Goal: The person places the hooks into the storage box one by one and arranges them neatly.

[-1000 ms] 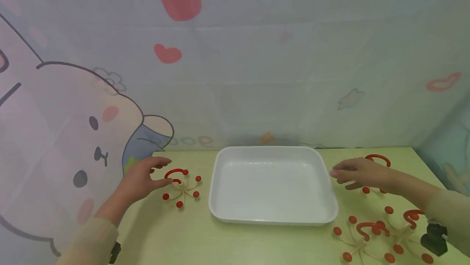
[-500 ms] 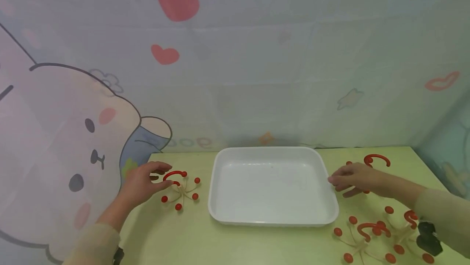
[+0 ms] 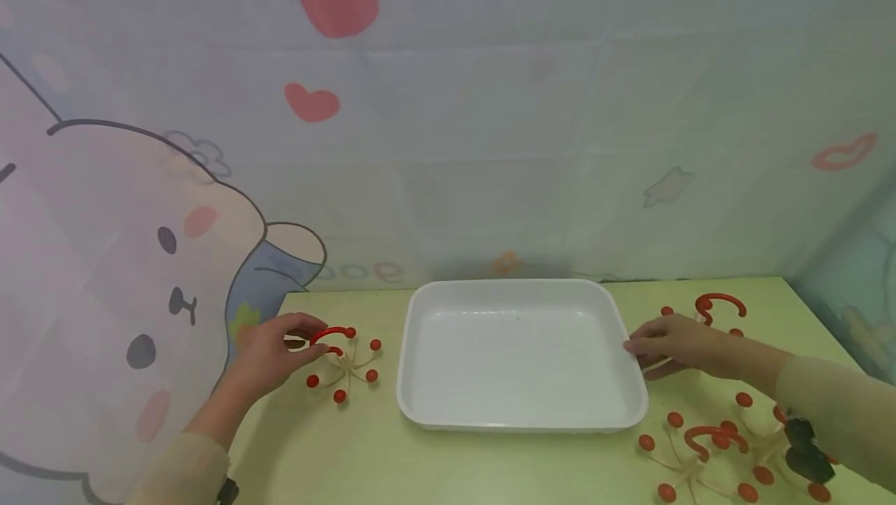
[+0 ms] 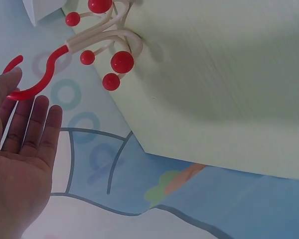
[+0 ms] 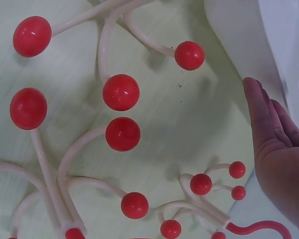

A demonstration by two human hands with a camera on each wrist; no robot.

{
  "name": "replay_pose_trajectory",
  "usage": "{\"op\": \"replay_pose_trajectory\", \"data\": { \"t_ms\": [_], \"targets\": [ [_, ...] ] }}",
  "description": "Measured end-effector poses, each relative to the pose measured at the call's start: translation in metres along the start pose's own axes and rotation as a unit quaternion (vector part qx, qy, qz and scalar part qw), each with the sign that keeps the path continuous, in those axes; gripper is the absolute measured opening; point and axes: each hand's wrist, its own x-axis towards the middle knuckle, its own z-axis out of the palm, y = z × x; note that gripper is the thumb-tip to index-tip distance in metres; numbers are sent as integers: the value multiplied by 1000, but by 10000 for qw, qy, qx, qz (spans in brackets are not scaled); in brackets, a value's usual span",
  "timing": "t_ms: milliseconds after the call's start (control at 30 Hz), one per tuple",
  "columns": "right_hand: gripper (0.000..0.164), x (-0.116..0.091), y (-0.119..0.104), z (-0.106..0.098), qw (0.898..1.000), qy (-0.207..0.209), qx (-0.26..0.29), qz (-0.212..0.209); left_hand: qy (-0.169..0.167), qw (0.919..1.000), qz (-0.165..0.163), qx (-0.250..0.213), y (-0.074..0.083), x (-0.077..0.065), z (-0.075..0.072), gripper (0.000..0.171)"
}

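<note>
A thing with cream prongs tipped by red balls and a curved red hook handle (image 3: 332,329) stands on the table left of the white tray (image 3: 519,422). My left hand (image 3: 269,351) is at this hook, thumb on one side and fingers on the other. In the left wrist view the fingers (image 4: 37,124) look straight, and the thumb overlaps the hook's end. At the tray's right side is my right hand (image 3: 682,345), thumb over the rim and fingers outside it. Those fingers (image 5: 261,112) appear straight along the tray's outer wall in the right wrist view.
Several similar pronged things with red hooks (image 3: 715,433) stand at the right, some partly behind the right arm. The pale green table (image 3: 518,466) ends against a printed cloth backdrop (image 3: 490,139).
My right hand has moved left to the tray's rim. My left hand has shifted slightly down, its fingers closer about the red hook. The tray and pronged things have stayed put.
</note>
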Motion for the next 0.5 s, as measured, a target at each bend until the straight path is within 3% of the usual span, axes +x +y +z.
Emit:
{"op": "replay_pose_trajectory", "data": {
  "t_ms": [500],
  "targets": [
    [35,4,4,7,9999,36,-1,-134,101,9998,-168,-81,3,0,2,17]
  ]
}}
